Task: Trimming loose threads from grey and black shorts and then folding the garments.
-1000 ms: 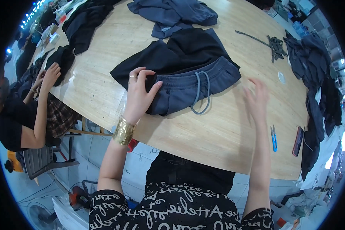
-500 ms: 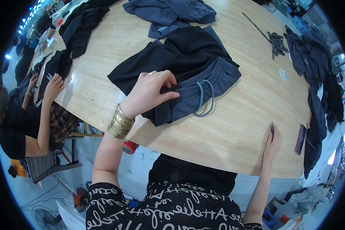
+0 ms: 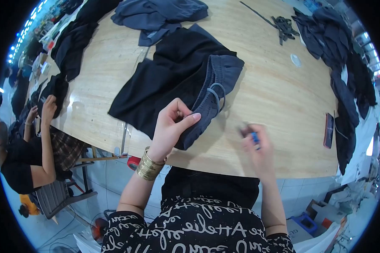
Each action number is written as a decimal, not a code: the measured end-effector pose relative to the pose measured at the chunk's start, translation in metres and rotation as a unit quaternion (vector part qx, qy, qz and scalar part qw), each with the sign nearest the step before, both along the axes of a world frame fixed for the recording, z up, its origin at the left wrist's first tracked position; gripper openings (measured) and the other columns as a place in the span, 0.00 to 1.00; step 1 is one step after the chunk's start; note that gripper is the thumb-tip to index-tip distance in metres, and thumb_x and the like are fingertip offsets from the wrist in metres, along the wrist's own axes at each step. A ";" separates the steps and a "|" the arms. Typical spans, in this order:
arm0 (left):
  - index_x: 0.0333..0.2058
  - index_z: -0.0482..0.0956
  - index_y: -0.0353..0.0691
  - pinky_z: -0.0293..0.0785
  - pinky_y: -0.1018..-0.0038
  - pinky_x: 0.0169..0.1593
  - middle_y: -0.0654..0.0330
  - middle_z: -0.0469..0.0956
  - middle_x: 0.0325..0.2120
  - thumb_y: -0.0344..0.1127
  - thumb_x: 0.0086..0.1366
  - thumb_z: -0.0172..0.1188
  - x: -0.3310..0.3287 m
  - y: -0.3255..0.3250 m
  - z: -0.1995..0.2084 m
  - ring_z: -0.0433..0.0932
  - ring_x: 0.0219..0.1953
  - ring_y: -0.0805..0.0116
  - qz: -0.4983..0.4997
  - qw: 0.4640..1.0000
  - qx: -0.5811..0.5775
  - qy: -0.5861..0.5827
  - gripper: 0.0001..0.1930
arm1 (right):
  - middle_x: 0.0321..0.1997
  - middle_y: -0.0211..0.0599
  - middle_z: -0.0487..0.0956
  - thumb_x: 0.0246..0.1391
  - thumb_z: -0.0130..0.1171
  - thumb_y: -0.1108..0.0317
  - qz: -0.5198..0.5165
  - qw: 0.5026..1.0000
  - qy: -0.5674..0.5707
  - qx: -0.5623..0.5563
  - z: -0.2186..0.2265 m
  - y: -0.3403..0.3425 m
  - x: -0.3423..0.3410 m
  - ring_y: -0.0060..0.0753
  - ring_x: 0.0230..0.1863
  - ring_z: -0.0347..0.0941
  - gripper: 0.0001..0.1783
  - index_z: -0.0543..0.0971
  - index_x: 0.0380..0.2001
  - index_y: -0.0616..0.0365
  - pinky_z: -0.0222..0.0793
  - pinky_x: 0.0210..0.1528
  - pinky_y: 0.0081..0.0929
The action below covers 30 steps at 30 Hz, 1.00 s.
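My left hand (image 3: 166, 128) pinches the waistband edge of a pair of shorts (image 3: 156, 82) between thumb and fingers. The shorts are black on the inside, with a gathered dark blue-grey waistband (image 3: 226, 69). From the waistband hangs a looped blue-grey drawstring (image 3: 217, 93). Most of the garment lies spread on the table, its near end bunched at my fingers. To the right of the waistband, apart from it, my right hand (image 3: 261, 147) is closed on small blue-handled thread snips (image 3: 255, 138). Motion smears the snips and that hand.
The wooden table (image 3: 283, 114) bears a blue-grey garment (image 3: 160, 14) at the far side and a dark cord bundle (image 3: 284, 28). A phone (image 3: 328, 130) lies near dark garments (image 3: 340, 88) on the right. At the left, another person's hands (image 3: 48, 109) handle black fabric.
My right hand has moved left from the table's right side toward the shorts, carrying the snips. My left hand has drawn the waistband nearer and turned it more upright.
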<state>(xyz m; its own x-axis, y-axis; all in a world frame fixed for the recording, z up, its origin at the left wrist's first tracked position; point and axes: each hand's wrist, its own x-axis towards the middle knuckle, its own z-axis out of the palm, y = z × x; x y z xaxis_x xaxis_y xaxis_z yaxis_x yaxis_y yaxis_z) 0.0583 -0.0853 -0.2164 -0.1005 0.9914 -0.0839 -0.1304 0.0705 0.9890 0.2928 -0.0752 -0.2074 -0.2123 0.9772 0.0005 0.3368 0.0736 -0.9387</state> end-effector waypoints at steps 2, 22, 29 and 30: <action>0.25 0.67 0.39 0.67 0.88 0.27 0.66 0.74 0.20 0.27 0.58 0.61 0.012 -0.005 0.002 0.71 0.22 0.86 0.034 0.992 -0.043 -0.110 0.09 | 0.27 0.30 0.76 0.52 0.60 0.66 0.043 0.999 -0.026 0.014 0.008 -0.011 -0.016 0.20 0.27 0.71 0.11 0.74 0.38 0.57 0.66 0.30 0.19; 0.27 0.67 0.38 0.72 0.86 0.30 0.63 0.76 0.23 0.24 0.59 0.59 0.030 -0.013 0.001 0.76 0.25 0.82 0.044 0.991 -0.041 -0.122 0.08 | 0.20 0.34 0.75 0.48 0.63 0.61 0.040 0.985 -0.133 0.101 0.005 -0.013 -0.027 0.30 0.19 0.74 0.13 0.74 0.32 0.55 0.65 0.19 0.24; 0.27 0.67 0.39 0.71 0.87 0.29 0.63 0.76 0.23 0.26 0.60 0.59 0.027 -0.010 -0.003 0.75 0.24 0.83 0.039 0.987 -0.056 -0.147 0.08 | 0.20 0.25 0.72 0.52 0.61 0.63 0.063 0.996 0.037 -0.043 -0.002 -0.007 -0.027 0.19 0.17 0.68 0.11 0.73 0.32 0.58 0.62 0.19 0.18; 0.27 0.67 0.39 0.71 0.87 0.29 0.63 0.77 0.23 0.27 0.60 0.58 0.025 -0.011 -0.005 0.75 0.24 0.83 0.042 0.986 -0.061 -0.152 0.08 | 0.19 0.22 0.70 0.52 0.60 0.64 0.056 0.968 0.181 -0.163 0.005 -0.001 -0.023 0.15 0.18 0.64 0.10 0.73 0.33 0.58 0.60 0.19 0.16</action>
